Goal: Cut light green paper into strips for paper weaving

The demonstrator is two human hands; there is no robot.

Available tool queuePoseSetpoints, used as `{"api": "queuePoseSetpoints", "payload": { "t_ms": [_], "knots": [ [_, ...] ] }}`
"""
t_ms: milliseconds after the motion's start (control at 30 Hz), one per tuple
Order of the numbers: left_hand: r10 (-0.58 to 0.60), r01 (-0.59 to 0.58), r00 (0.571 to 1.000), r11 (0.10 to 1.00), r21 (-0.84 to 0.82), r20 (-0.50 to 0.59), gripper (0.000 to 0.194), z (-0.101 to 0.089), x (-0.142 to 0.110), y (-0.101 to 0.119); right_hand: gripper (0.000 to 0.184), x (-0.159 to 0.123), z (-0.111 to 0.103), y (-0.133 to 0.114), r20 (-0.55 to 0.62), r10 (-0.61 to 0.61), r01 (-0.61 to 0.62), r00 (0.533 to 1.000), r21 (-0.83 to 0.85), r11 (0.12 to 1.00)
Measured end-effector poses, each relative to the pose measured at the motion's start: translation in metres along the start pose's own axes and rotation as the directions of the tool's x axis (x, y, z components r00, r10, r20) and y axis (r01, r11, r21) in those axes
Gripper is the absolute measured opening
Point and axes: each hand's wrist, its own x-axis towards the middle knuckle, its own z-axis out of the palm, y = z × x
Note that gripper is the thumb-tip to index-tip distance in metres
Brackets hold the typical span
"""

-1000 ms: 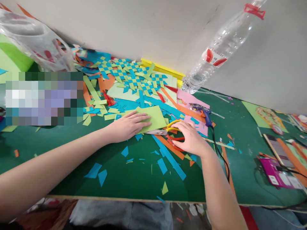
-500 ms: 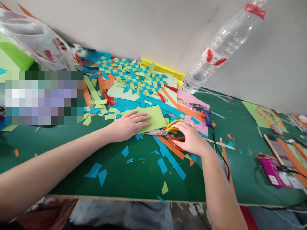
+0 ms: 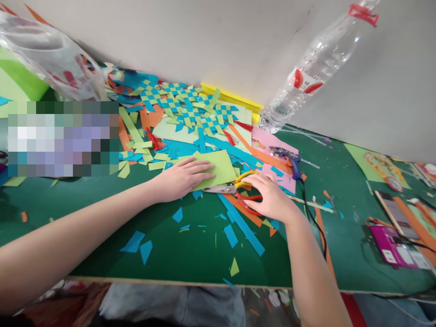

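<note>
My left hand (image 3: pixel 184 178) lies flat, fingers stretched out, on a light green sheet of paper (image 3: pixel 223 167). Part of the sheet is hidden under that hand. In my right hand (image 3: pixel 270 193) is a pair of scissors (image 3: pixel 226 189) with one yellow and one red handle loop. Its metal blades point left along the sheet's near edge, and the tips are close to my left fingers. Whether the blades are on the paper or beneath it I cannot tell. Blue strips (image 3: pixel 243 225) and an orange strip (image 3: pixel 245 211) lie just in front of the scissors.
Woven blue-and-green paper pieces (image 3: pixel 190 106) are heaped behind my hands. A glue gun (image 3: pixel 289 161) with a black cord lies on pink paper at the right. A plastic bottle (image 3: pixel 306 72) stands by the wall. Farther right are a phone (image 3: pixel 397 214) and a purple packet (image 3: pixel 391 245).
The scissors and my right hand have shifted very slightly to the left. My left hand and the green sheet stay in place.
</note>
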Motion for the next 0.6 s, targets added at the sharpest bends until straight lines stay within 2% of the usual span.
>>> {"api": "queuePoseSetpoints", "payload": {
  "t_ms": [600],
  "knots": [
    [0.009, -0.009, 1.0, 1.0, 0.015, 0.0, 0.042, 0.0013, -0.0001, -0.0014, 0.037, 0.0012, 0.001, -0.0049, -0.021, -0.009, 0.009, 1.0, -0.023, 1.0]
  ]
}}
